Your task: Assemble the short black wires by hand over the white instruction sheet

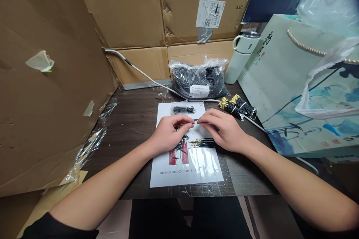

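My left hand (171, 131) and my right hand (223, 130) meet fingertip to fingertip above a white printed sheet (185, 177). Both are closed in a pinch. A thin black wire (195, 120) shows in the small gap between them, at my right fingertips; whatever the left fingers pinch is hidden. Below my left hand, short black tubes (182, 145) lie scattered on a red printed patch (171, 158) of the sheet. Loose black wires with gold tips (200, 143) lie under my right hand. Beyond the hands is a row of thin black pieces (183, 109).
A clear bag of black parts (198, 78) stands at the back beside a pale flask (242, 58). Two tied wire bundles (231, 107) lie right, near a white cable (148, 76). Cardboard (50, 93) walls the left; a paper bag (280, 93) stands right.
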Motion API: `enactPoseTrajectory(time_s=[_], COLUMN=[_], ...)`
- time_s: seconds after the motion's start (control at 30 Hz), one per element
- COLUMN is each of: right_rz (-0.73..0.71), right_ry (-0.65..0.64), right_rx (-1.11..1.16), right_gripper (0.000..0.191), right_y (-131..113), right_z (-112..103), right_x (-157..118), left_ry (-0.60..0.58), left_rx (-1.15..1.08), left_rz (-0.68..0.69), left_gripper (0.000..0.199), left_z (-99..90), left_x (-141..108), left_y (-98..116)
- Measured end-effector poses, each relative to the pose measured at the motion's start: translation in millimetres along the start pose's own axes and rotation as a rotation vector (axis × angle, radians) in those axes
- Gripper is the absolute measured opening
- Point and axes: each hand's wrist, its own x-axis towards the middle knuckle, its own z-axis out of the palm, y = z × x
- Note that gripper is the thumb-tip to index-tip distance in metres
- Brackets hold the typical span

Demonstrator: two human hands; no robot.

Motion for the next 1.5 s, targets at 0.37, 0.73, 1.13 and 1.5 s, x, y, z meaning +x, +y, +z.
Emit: enactPoseTrajectory(time_s=[0.37, 0.73, 1.13, 1.5], right_rz=[0.051, 0.044, 0.112, 0.116], right_ry=[0.014, 0.03, 0.023, 0.038], right_rx=[0.064, 0.058, 0.058, 0.068], right_gripper=[0.015, 0.01, 0.011, 0.009], right_y=[-4.5, -0.4, -1.5, -2.8], right_z=[0.5, 3.3, 3.8, 5.3], right_x=[-0.2, -1.7, -2.4, -2.0], left_ry=[-0.01, 0.026, 0.089, 0.094], left_rx=[0.121, 0.141, 0.134, 0.165], left_rz=[0.078, 0.126, 0.184, 0.161], left_gripper=[0.015, 0.012, 0.01, 0.011], left_z=[0.7, 1.8, 4.8, 4.5], left_x=[-2.3, -3.0, -5.2, -5.0], left_y=[10.4, 8.8, 6.1, 6.4])
